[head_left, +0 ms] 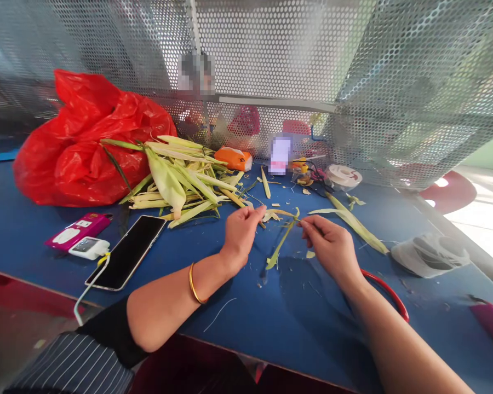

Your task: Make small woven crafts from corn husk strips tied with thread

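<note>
Both of my hands are above the blue table, a short gap apart. The fingers of my left hand (242,232) are pinched together at one end of a thin corn husk strip (282,245). At the strip's other side, my right hand (331,243) pinches it near a small knot-like crossing, and a green tail hangs down between the hands. A large heap of pale green corn husks (189,183) lies to the left and beyond my left hand. One long loose husk (357,224) rests just beyond my right hand.
A red plastic bag (90,148) stands behind the heap. A phone (127,251) with a cabled white device (89,248) lies at left. An orange tissue pack (232,158), a white tape roll (343,176) and a clear roll (429,254) sit around. Perforated metal panels (267,49) border the back.
</note>
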Demonstrator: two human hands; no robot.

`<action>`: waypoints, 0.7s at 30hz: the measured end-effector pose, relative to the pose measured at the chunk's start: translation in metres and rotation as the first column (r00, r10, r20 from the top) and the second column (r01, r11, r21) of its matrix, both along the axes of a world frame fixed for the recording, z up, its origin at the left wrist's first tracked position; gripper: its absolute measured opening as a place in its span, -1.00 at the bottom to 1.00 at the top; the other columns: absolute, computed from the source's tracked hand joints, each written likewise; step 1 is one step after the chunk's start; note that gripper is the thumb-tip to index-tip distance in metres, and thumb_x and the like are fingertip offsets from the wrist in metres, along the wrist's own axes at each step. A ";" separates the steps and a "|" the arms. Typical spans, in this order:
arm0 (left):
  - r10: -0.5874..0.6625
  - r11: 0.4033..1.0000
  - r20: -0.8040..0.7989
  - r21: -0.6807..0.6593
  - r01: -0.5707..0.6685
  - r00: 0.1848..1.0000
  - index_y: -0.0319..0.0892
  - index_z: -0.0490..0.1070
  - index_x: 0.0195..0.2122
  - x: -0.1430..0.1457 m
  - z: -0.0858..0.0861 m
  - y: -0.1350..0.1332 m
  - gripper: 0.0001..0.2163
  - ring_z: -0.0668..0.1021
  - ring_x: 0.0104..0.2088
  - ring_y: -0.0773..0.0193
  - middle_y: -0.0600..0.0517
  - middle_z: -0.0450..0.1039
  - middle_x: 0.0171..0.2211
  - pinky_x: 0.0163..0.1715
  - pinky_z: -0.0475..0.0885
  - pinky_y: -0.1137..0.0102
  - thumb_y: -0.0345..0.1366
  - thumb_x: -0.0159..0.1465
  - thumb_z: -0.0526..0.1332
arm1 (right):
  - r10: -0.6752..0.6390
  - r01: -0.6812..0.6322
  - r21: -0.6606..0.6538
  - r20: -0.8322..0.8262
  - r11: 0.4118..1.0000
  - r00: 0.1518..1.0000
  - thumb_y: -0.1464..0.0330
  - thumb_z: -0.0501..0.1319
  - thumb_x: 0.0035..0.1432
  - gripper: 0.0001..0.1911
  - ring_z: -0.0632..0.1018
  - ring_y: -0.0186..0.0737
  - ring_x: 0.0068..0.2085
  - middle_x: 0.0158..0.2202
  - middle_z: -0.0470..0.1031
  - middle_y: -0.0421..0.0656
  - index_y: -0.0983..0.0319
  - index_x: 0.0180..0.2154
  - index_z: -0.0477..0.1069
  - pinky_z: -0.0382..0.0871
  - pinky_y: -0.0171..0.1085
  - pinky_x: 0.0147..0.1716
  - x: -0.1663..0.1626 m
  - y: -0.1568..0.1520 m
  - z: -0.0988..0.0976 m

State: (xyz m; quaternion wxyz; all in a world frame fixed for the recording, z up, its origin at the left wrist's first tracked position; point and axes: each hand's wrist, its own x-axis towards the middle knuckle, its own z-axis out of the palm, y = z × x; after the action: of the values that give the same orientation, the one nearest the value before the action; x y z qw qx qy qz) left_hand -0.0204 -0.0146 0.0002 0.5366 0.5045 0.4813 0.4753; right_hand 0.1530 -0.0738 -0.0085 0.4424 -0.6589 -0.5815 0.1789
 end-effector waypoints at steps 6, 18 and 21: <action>-0.139 0.893 -0.325 0.367 0.261 0.935 -0.11 0.56 -0.32 -0.007 0.007 0.008 -0.83 0.52 -0.21 0.27 0.02 0.56 -0.27 -0.22 0.32 0.47 -0.15 0.16 0.32 | 0.164 -0.179 0.059 0.196 0.982 0.967 0.26 0.07 0.29 -0.75 0.47 -0.25 -0.42 -0.48 0.47 -0.19 0.18 -0.36 0.45 0.30 -0.32 -0.40 -0.001 -0.003 0.006; -0.553 0.761 0.170 -0.295 0.578 0.816 -0.22 0.57 -0.28 -0.004 0.002 0.005 -0.68 0.30 -0.67 0.54 -0.04 0.56 -0.37 -0.71 -0.05 0.52 -0.05 0.12 0.32 | 0.235 -0.246 -0.001 0.308 0.969 0.922 0.26 0.01 0.31 -0.84 0.54 -0.22 -0.45 -0.42 0.54 -0.19 0.15 -0.19 0.31 0.30 -0.31 -0.43 -0.009 -0.005 0.003; -0.517 0.749 0.229 -0.345 0.565 0.825 -0.22 0.57 -0.30 -0.004 0.002 0.005 -0.78 0.35 -0.63 0.53 -0.05 0.58 -0.34 -0.69 0.00 0.54 -0.21 0.06 0.38 | 0.199 -0.200 -0.021 0.270 0.979 0.942 0.22 0.05 0.30 -0.82 0.47 -0.28 -0.51 -0.49 0.49 -0.24 0.14 -0.30 0.31 0.26 -0.33 -0.47 -0.008 -0.005 0.003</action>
State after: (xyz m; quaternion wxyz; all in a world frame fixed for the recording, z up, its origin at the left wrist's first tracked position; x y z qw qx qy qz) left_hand -0.0245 -0.0094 0.0020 0.7698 0.4730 0.3677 0.2202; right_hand 0.1454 -0.0786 -0.0055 0.3404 -0.6134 -0.7009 0.1290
